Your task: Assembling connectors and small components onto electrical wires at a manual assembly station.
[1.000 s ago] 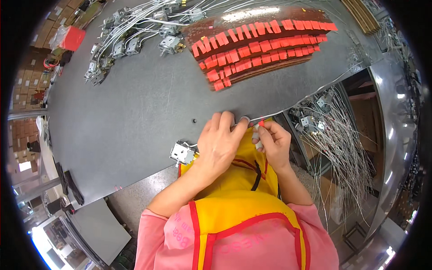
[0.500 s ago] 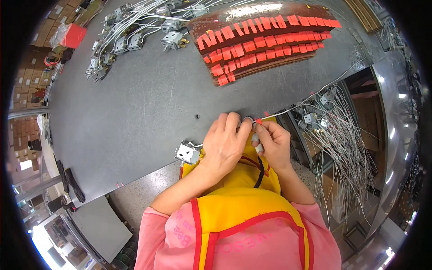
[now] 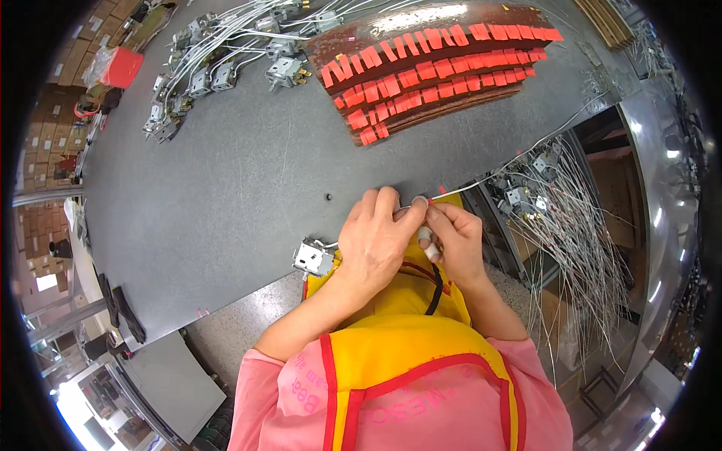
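Observation:
A thin white cable (image 3: 474, 185) passes through both my hands at the table's near edge. My left hand (image 3: 372, 237) is closed on the cable, its thumb and forefinger pinching it. Close by, my right hand (image 3: 457, 239) pinches a small piece of red tape (image 3: 430, 201) against the same cable; the fingertips partly hide it. White wraps cover some fingers. To the left of my left hand, a boxy metal switch-like unit (image 3: 313, 257) sits at the edge, with the cable leaving its right side. Past my right hand, the cable runs along the edge to the far right.
A brown curved board (image 3: 342, 56) with rows of red tape strips lies on the grey table (image 3: 226, 188). Several metal units with white cables (image 3: 223, 77) are heaped at far left. More cabled units (image 3: 579, 233) hang below the right edge.
The red tape stood out from the cable before; now it lies closer, mostly covered by my fingertips. My left fingertips have shifted slightly right, toward the tape.

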### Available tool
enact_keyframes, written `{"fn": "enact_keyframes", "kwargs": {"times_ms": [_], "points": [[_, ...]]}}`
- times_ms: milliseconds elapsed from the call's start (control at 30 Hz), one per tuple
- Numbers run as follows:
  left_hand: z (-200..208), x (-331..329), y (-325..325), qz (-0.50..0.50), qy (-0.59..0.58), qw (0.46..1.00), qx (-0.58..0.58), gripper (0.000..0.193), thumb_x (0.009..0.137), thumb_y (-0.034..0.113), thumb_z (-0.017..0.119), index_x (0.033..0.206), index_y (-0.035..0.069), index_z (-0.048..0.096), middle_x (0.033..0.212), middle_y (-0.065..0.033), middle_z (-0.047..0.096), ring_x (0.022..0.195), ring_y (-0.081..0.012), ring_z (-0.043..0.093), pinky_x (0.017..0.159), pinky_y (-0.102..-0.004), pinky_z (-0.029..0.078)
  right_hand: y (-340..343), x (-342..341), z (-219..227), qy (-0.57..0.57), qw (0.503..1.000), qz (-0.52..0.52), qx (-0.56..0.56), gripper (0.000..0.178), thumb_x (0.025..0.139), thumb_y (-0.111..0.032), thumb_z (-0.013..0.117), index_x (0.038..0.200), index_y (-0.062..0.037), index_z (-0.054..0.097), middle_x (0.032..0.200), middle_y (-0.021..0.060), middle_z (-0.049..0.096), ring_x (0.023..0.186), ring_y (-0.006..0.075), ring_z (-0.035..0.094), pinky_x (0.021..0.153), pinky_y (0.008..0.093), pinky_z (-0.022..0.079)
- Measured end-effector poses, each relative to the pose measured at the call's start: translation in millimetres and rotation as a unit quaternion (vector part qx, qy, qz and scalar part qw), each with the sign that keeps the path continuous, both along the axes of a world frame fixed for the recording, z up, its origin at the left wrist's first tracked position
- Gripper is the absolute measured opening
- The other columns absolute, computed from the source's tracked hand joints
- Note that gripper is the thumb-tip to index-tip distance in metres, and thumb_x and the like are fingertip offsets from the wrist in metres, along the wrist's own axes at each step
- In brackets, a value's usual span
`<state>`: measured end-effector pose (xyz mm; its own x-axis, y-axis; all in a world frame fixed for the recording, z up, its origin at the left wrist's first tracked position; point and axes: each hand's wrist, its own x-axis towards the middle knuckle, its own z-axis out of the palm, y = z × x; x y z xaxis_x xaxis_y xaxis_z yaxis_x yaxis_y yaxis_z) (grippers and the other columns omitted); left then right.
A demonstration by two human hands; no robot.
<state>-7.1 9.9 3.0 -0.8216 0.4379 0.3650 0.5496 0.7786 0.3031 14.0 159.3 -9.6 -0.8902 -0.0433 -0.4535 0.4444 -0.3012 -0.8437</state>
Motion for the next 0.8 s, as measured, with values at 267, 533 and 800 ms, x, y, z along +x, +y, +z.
{"fn": "enact_keyframes", "kwargs": {"times_ms": [267,533,800], "points": [[-2,0,1,0.006,-0.003,1.0,0.0,0.029,0.072,0.006,0.06,0.099,0.016,0.063,0.08,-0.0061,0.042,0.073,-0.022,0.049,0.059,-0.0322,0.044,1,8,-10,-0.076,0.989,-0.093,-0.086,0.021,0.094,-0.018,0.05,0.091,-0.0002,0.062,0.062,0.0021,0.055,0.046,0.0044,0.046,0.037,0.0177,0.028],[-1,-1,2,0.007,0.006,1.0,0.001,0.029,0.073,0.007,0.06,0.1,0.016,0.063,0.08,-0.0064,0.042,0.071,-0.0218,0.049,0.059,-0.0319,0.044,4,-1,-12,0.048,0.995,-0.092,0.011,0.023,0.094,-0.019,0.052,0.085,-0.0006,0.063,0.061,0.0002,0.056,0.047,0.003,0.048,0.039,0.0172,0.03],[-1,-1,2,0.008,0.002,1.0,-0.01,0.03,0.073,0.006,0.06,0.101,0.017,0.063,0.081,-0.0069,0.042,0.072,-0.0223,0.049,0.059,-0.0318,0.044,7,-7,-23,0.016,0.997,-0.075,-0.007,0.023,0.093,-0.021,0.052,0.085,-0.0008,0.06,0.068,0.0026,0.057,0.048,0.0048,0.05,0.038,0.0175,0.029]]}}
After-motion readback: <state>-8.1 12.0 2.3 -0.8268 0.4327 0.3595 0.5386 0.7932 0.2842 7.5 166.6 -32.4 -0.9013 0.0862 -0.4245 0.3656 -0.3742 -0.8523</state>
